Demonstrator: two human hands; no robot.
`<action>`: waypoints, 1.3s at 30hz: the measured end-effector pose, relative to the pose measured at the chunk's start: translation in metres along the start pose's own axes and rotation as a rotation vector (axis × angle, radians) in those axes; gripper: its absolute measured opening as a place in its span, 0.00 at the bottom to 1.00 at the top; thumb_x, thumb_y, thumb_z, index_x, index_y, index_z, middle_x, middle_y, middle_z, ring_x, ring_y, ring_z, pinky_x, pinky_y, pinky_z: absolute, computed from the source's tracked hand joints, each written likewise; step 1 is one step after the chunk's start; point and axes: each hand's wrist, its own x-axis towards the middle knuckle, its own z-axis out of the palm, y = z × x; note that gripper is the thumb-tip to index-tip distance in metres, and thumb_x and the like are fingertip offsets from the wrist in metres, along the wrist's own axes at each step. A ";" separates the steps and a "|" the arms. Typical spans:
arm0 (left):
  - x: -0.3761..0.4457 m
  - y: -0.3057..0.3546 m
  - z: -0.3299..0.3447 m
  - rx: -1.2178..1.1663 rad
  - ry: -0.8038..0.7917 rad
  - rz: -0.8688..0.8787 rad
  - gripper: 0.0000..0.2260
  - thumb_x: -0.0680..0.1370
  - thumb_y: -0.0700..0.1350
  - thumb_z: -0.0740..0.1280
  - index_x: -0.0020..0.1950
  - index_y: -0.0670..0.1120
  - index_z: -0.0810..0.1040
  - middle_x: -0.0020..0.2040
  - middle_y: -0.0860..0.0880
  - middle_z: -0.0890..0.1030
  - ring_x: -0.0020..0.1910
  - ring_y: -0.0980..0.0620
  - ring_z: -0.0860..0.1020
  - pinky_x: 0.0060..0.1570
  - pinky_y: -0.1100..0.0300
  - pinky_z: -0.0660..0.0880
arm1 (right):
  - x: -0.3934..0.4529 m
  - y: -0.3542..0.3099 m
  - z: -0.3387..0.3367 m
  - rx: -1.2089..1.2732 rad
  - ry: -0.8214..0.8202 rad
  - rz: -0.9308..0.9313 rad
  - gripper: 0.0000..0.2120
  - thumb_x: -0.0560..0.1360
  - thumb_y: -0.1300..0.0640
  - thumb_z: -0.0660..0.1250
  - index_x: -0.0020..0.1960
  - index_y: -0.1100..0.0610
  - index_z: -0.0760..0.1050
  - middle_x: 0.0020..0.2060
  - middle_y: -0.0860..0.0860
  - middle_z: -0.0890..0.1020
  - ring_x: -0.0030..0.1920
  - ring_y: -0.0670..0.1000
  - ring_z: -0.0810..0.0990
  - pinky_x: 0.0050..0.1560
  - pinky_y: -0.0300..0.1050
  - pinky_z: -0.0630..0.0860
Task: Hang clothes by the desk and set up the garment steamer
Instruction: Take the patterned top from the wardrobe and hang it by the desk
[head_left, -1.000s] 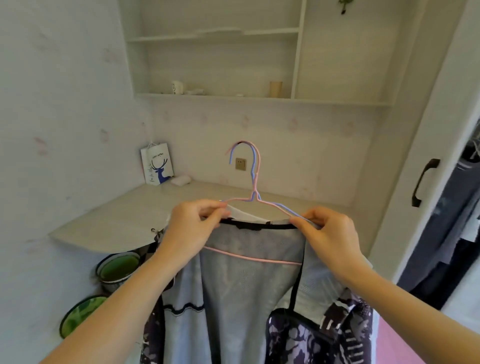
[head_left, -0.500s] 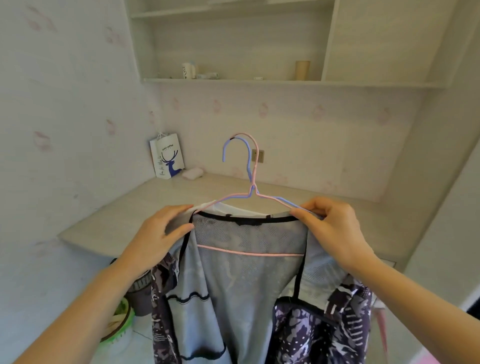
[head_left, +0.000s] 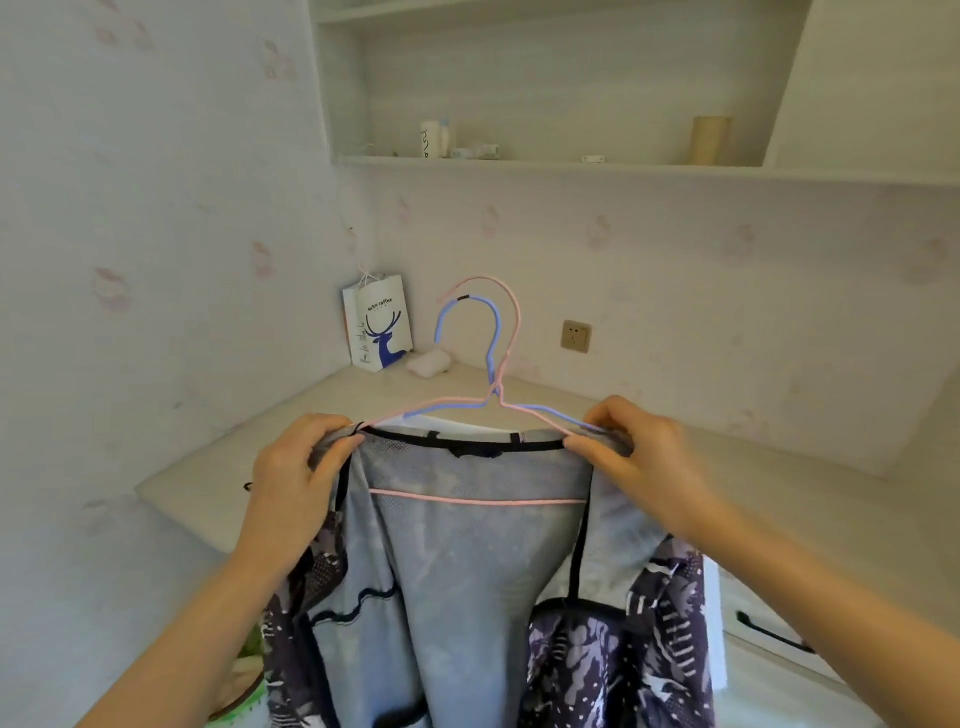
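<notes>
While the garment (head_left: 483, 582) hangs at the centre of the frame, I've got both shoulders pinched: left hand (head_left: 296, 483) curled on the left shoulder seam, right hand (head_left: 639, 462) curled on the right shoulder and the wire beneath. It's already threaded on two thin wire hangers, one pink (head_left: 478, 501), one blue (head_left: 493, 332), hooks up in mid-frame over the desk (head_left: 779, 499). I'd say dressing the hanger is about done; hooking it somewhere is left, and no steamer is in view. Lining looks like pale grey mesh with black piping, outer cloth dark and printed, soft and limp. Upper right, a shelf (head_left: 623, 169).
</notes>
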 end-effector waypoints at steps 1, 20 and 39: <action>0.010 -0.006 0.001 0.015 0.004 -0.005 0.13 0.75 0.39 0.69 0.45 0.58 0.75 0.48 0.63 0.78 0.45 0.69 0.76 0.46 0.78 0.67 | 0.012 0.011 0.005 -0.005 -0.031 -0.019 0.16 0.69 0.35 0.66 0.43 0.47 0.73 0.32 0.47 0.78 0.34 0.48 0.76 0.38 0.52 0.74; 0.113 -0.134 -0.020 0.218 0.132 -0.198 0.13 0.76 0.40 0.69 0.43 0.60 0.75 0.49 0.63 0.78 0.44 0.69 0.76 0.44 0.79 0.68 | 0.186 0.077 0.162 -0.486 0.037 -0.535 0.17 0.79 0.50 0.53 0.63 0.54 0.71 0.44 0.50 0.79 0.41 0.54 0.79 0.44 0.49 0.73; 0.292 -0.346 0.013 0.284 -0.004 -0.204 0.05 0.77 0.40 0.68 0.51 0.44 0.82 0.46 0.49 0.80 0.48 0.51 0.76 0.49 0.67 0.68 | 0.378 0.098 0.315 -0.313 -0.100 -0.216 0.14 0.80 0.49 0.53 0.60 0.52 0.73 0.50 0.50 0.78 0.45 0.54 0.78 0.41 0.50 0.76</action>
